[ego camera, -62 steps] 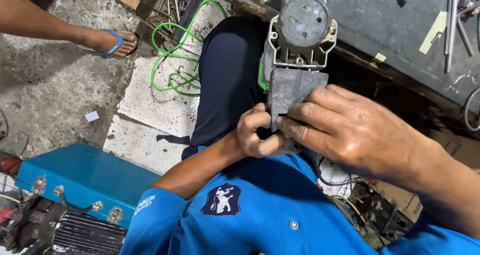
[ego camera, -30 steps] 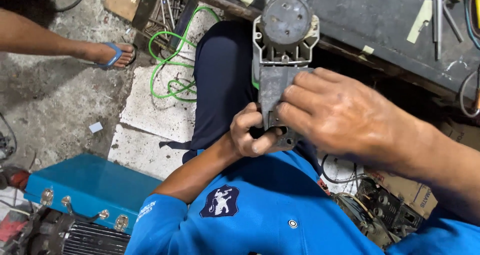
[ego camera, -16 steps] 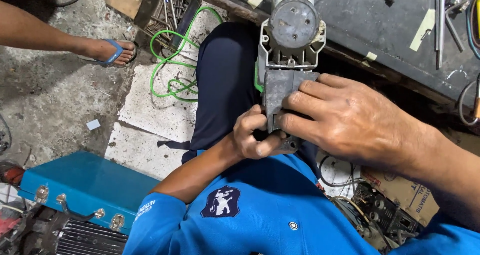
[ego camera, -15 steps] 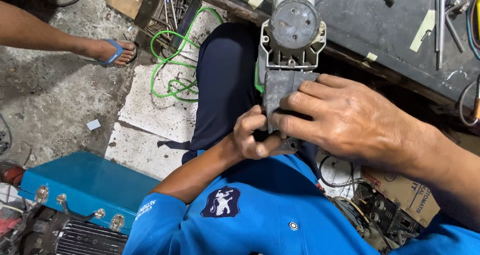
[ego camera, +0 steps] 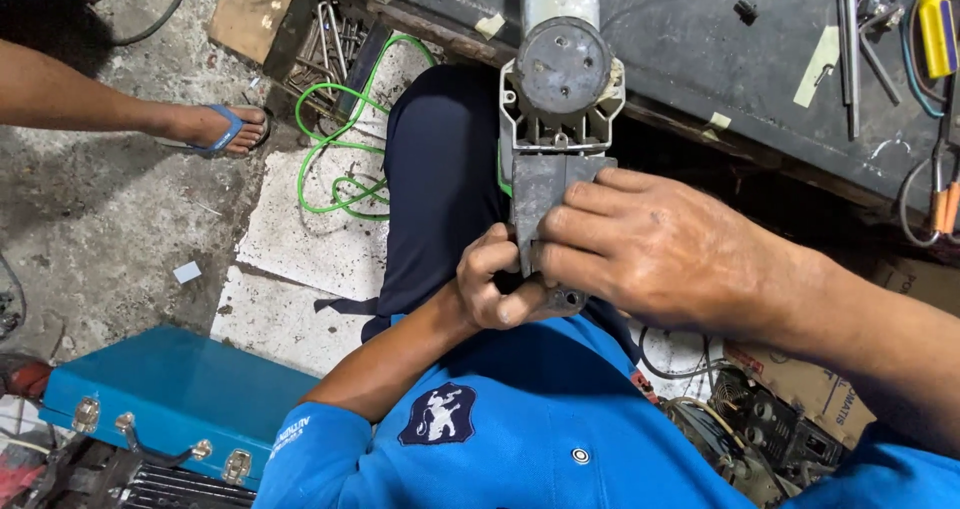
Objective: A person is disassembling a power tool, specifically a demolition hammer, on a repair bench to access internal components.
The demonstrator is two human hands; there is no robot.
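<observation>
Both hands are clamping the grey motor housing over the lap: right hand gripping its flat base, left hand pinching underneath, apparently working a fastening; next probably needs steady bracing.

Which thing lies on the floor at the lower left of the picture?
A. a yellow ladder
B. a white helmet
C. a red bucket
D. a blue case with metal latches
D: a blue case with metal latches lies at the lower left, near the person's left elbow; no bucket, ladder or helmet shows there.
</observation>
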